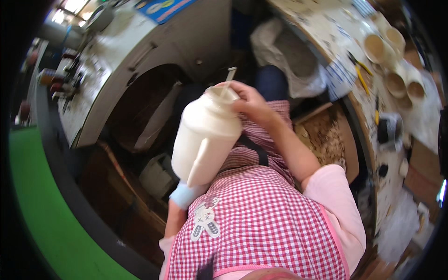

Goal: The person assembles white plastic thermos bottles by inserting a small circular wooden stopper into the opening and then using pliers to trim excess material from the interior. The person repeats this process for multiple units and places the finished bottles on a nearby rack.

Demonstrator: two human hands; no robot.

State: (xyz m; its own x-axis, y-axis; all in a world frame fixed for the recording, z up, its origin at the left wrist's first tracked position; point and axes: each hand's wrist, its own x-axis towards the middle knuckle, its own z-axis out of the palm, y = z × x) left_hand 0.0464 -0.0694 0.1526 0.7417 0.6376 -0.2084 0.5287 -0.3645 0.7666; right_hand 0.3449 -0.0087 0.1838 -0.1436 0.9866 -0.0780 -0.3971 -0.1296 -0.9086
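— Cream-white unglazed clay pitcher (205,137) rests tilted against the checked apron (261,219). The left hand (184,193) is underneath, mostly hidden; I cannot tell its grip.

— And the right hand (247,100)?

— Pinching a thin pale stick (229,77) at the rim. Pressing too hard could dent it, I'd judge.

— Clay cups (396,79) sit right on the bench.

The jug (205,137) is creamy white, and the apron (261,219) near it is red-and-white gingham with pink trim. The sleeve (338,200) is pale pink; the floor (42,210) at left is bright green.
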